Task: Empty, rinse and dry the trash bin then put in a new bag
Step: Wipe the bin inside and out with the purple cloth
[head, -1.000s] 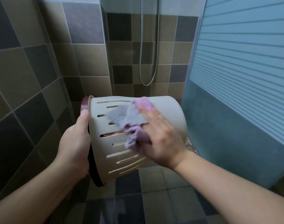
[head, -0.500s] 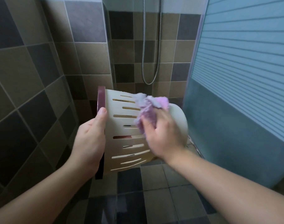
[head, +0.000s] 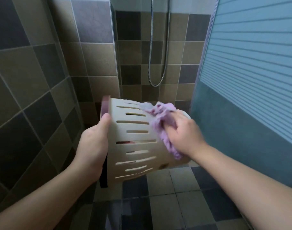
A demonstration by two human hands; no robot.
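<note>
The cream slotted trash bin (head: 135, 140) is held on its side in the air above the tiled floor (head: 166, 205). The left hand (head: 93, 146) grips its dark-red rim (head: 105, 105), thumb over the edge. The right hand (head: 183, 135) clutches a purple cloth (head: 160, 123) against the bin's wall. A shower hose (head: 158, 47) hangs behind.

Since a second ago the right hand (head: 183, 135) slides the purple cloth (head: 161, 123) from the middle of the trash bin's (head: 135, 146) slotted wall toward its closed base at 3 o'clock, and its flat fingers now bunch the cloth. The bin's rim, gripped by the left hand (head: 93, 146), swings from facing 7 o'clock to stand upright at 9 o'clock.
</note>
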